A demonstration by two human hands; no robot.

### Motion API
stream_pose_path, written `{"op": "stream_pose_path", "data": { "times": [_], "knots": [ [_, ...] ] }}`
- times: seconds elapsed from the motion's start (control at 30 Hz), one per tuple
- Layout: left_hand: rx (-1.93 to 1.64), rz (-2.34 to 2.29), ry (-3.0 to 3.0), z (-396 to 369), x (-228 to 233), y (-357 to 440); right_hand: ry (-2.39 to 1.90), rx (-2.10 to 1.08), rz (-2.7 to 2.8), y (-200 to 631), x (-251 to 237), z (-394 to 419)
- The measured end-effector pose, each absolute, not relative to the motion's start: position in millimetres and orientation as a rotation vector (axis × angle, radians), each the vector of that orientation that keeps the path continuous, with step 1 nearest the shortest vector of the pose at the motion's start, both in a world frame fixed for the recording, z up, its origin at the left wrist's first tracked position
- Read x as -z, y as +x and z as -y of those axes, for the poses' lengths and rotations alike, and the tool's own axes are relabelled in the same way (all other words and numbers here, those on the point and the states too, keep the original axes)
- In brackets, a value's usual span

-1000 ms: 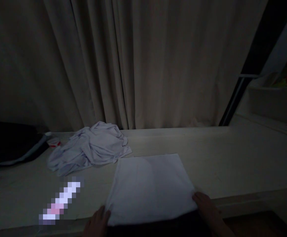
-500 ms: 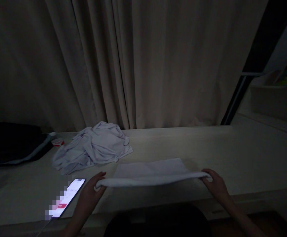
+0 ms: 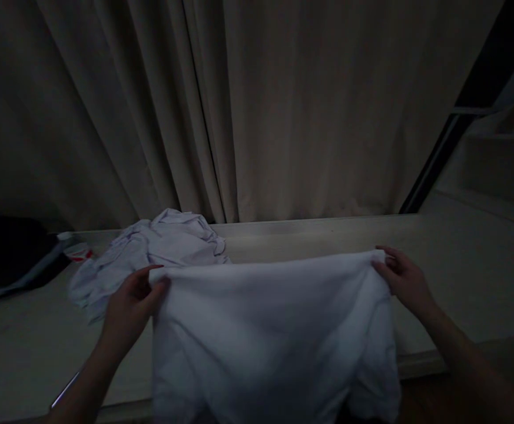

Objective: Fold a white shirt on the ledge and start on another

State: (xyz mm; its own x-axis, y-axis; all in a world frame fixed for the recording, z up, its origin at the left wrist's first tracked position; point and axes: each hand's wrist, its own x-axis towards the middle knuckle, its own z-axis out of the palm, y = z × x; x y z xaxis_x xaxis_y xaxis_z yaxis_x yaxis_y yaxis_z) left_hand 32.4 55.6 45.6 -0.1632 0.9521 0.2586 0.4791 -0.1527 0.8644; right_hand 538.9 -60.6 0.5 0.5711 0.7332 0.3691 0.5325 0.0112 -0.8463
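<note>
While holding up the white cloth [image 3: 269, 330] near the front of the bench [image 3: 322, 238], had both upper corners pinched: the left one between thumb and fingers of the left grip [image 3: 131, 303], the right one likewise in the right grip [image 3: 404, 280]. Held the upper border taut and almost level, a little higher at the right, with the lower part hanging in soft folds down to the bottom of view. Saw behind and to the left a crumpled pale cloth [image 3: 159, 241], lying by the back edge of the bench and partly covered from sight by the left grip; could not tell if touching the white cloth. Noticed just beside it a small red-and-white thing [image 3: 79, 252], then at the far left a dark bundle [image 3: 9, 253] with a lighter band. Found near the left forearm a thin flat thing [image 3: 65, 388], mostly hidden. Faced at the back a long curtain [image 3: 305, 118], and at its right a dark post [image 3: 442, 147] and a shelf [image 3: 499, 168]. Could follow the back edge running straight beneath the curtain, but lost the front edge behind the hanging fabric. Had the widest stretch of bench surface beyond the right grip, and only a narrow strip behind the taut border.
</note>
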Motion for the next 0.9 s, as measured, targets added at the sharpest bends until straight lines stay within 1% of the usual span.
{"op": "stream_pose_path", "data": {
  "times": [0.2, 0.27, 0.33, 0.43, 0.57, 0.67, 0.8, 0.87, 0.9],
  "knots": [
    [-0.875, -1.658, 1.593, -131.5, 72.3, 40.4, -1.872, -0.580, 1.147, 554.1, 130.0, -11.6],
    [-0.782, -1.656, 1.662, -150.5, 103.4, 42.2, -1.919, -0.620, 1.126, 553.7, 162.2, -28.9],
    [-0.713, -1.707, 1.729, -168.4, 123.0, 43.8, -1.948, -0.604, 1.137, 554.5, 182.9, -44.9],
    [-0.622, -1.782, 1.739, -197.5, 137.9, 46.3, -1.991, -0.565, 1.211, 561.5, 197.9, -70.3],
    [-0.538, -1.836, 1.699, -231.4, 153.8, 55.6, -2.084, -0.578, 1.217, 570.6, 202.8, -101.8],
    [-0.541, -1.914, 1.733, -233.7, 164.2, 67.9, -2.247, -0.441, 1.211, 565.0, 201.6, -109.4],
    [-0.613, -2.015, 1.931, -188.6, 160.1, 70.5, -2.311, -0.231, 1.246, 548.4, 198.7, -77.1],
    [-0.610, -2.049, 1.821, -148.3, 156.3, 54.4, -2.293, -0.212, 1.212, 542.7, 200.3, -41.1],
    [-0.586, -2.057, 1.728, -125.5, 157.2, 41.3, -2.290, -0.255, 1.181, 540.9, 202.9, -18.9]
  ]
}}
